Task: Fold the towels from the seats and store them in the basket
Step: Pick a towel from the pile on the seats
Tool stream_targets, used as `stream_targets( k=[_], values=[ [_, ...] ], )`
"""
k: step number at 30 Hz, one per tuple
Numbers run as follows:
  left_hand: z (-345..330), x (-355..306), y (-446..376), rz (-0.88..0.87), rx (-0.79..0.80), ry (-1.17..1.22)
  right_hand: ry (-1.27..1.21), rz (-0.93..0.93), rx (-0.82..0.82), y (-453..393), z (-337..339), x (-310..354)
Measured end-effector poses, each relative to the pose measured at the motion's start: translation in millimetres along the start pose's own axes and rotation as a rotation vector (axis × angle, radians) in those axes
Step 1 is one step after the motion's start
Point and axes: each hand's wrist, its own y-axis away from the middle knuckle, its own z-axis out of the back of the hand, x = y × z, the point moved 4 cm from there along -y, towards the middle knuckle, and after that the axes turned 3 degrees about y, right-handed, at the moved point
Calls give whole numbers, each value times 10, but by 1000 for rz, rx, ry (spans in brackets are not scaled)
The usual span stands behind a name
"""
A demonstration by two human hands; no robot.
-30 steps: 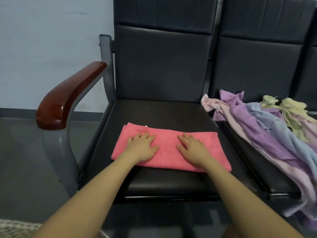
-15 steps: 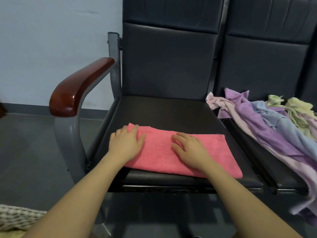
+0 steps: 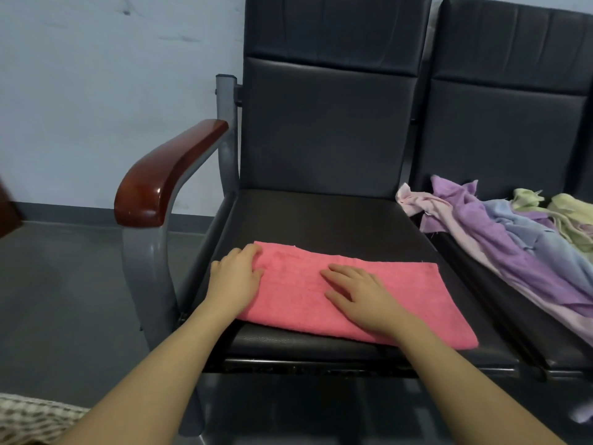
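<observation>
**Left hand at the towel's end, right hand flat mid-cloth**

Left hand [image 3: 236, 275] lying over the left end of the pink towel [image 3: 378, 303], fingers gently bent onto the short edge; whether pinching that edge or only resting on it, cannot tell. Right hand [image 3: 362, 298] spread palm-down on the middle of the same towel, fingers straight, pressing, holding nothing.

Pink towel lying as a long flat strip across the front of the left seat [image 3: 321, 216], apparently folded once lengthwise already, near edge close to the seat's front lip. Probably midway through its fold: a crosswise fold or two left, judging by the length.

Heap of unfolded towels [image 3: 500, 232] on the neighbouring seat to the right: pale pink, purple, blue and yellow-green, crumpled and spilling over the front edge. None of these folded.

Woven patch [image 3: 29, 419] at the lower left corner, possibly the basket; too little visible to say. No folded towel seen stored anywhere.

Overall, early in the task: one towel partly folded, several untouched, nothing visibly in the basket.
</observation>
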Motion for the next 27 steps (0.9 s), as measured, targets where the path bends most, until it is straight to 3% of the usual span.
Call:
stream_targets(
  k=[4,7,13,19,23,27],
  values=[
    [185,5,-16,-52,-132,212,24,-3,26,-72,-76,173],
    [356,-64,-38,-99,-257,232,-1,2,-5,-200,-143,401],
    [451,-399,-16,-343,-363,232,-318,19,-111,-318,-62,499],
    [160,-953,52,-574,-232,278,38,-126,-132,49,155,-169],
    [-144,-1272,15,-480,-132,384,-21,-313,-122,342,272,-626],
    [-395,-1542,-54,-395,-93,499,-180,-357,-104,487,253,-806]
  ],
)
